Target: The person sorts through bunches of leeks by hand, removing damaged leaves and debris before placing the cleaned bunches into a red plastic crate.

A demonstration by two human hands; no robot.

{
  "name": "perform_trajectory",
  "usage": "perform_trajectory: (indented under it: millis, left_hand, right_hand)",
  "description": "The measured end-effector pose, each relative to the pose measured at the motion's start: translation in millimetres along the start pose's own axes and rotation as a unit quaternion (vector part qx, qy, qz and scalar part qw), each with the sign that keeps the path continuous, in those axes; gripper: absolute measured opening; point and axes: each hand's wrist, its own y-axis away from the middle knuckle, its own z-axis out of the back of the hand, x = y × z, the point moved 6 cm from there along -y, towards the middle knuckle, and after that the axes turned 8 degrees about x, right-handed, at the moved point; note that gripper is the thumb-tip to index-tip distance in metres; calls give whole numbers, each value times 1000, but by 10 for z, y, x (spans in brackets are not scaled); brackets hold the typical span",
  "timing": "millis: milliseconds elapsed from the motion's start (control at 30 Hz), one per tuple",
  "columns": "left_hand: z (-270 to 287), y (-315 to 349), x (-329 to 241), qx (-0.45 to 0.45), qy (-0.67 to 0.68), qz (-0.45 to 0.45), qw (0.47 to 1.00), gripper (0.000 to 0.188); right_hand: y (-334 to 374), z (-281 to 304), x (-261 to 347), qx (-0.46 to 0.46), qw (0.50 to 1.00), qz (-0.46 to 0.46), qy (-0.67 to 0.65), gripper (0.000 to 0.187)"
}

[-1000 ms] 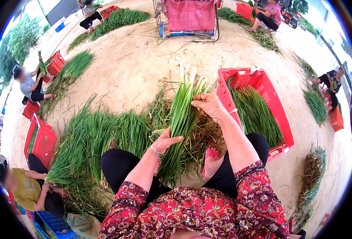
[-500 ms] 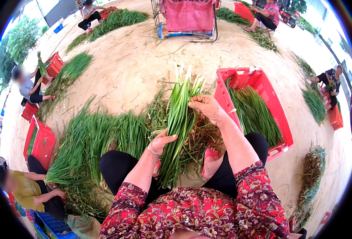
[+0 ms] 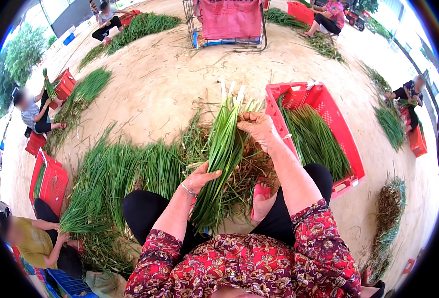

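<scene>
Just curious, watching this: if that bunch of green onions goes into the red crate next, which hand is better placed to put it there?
Probably the right hand: it grips the bunch of green onions near the white ends, beside the red crate. The left hand is farther.

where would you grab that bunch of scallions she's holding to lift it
Grip the scallion bunch around its firm pale stalk end, near the right hand, coming from the right side. The stalks lie tight and parallel there. The leaf end by the left hand fans out loose and would likely slip.

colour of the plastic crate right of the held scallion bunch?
Red, an open-lattice plastic crate with green scallions inside; shows best in the head view.
</scene>
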Motion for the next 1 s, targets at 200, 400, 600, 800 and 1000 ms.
perform_trajectory:
  millis: [200,400,600,800,1000]
  left_hand:
    - [109,-33,83,20,-77,9,997,49]
    - [-6,-17,-7,32,-41,20,998,52]
    - [29,-12,26,32,-40,11,999,53]
    - [125,-2,50,-8,-27,-18,999,45]
    - [229,-13,84,-30,46,-34,998,40]
  right_hand:
    - [8,30,78,-54,996,64,-12,29]
    - [26,15,83,-70,986,120,-90,28]
    - [81,-24,139,13,998,-7,-59,12]
    - [94,130,279,-42,979,-79,-183,9]
    - [270,-23,476,95,911,-97,-390,10]
